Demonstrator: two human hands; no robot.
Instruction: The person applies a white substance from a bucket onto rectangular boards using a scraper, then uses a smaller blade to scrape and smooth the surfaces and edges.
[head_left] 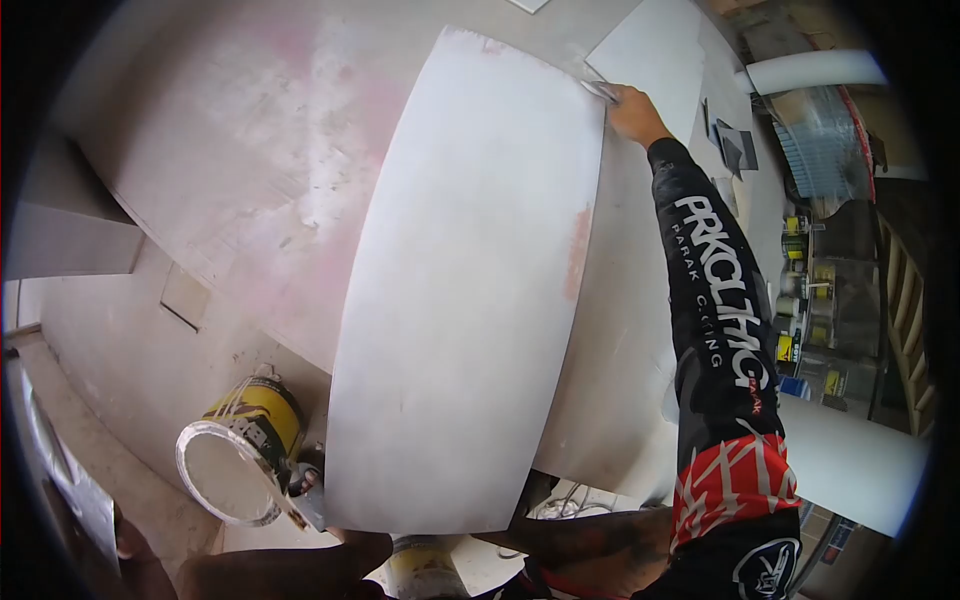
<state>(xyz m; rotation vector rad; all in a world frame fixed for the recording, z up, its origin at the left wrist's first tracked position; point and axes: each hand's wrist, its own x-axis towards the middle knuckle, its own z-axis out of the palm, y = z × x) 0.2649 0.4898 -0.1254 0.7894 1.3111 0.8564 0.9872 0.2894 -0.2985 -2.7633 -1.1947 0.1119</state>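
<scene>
A long white panel (460, 260), slightly curved along its sides, lies in front of me with a pinkish patch on its right edge. At its far right corner, my right hand (637, 113) is closed around a small flat grey piece (600, 91), whose exact kind I cannot make out. The piece touches the panel's corner. Low at the left edge of the view, my left hand (132, 541) is dim and partly cut off. It is beside a shiny flat metal sheet (75, 470) and seems to grip its edge, with the fingers mostly hidden.
A yellow and black bucket (262, 415) with its pale round top toward me stands left of the panel. Dark sheets (738, 150) lie on the right. Several paint cans (792, 250) line a shelf beyond my sleeve. White rolls (815, 70) stick out at the right.
</scene>
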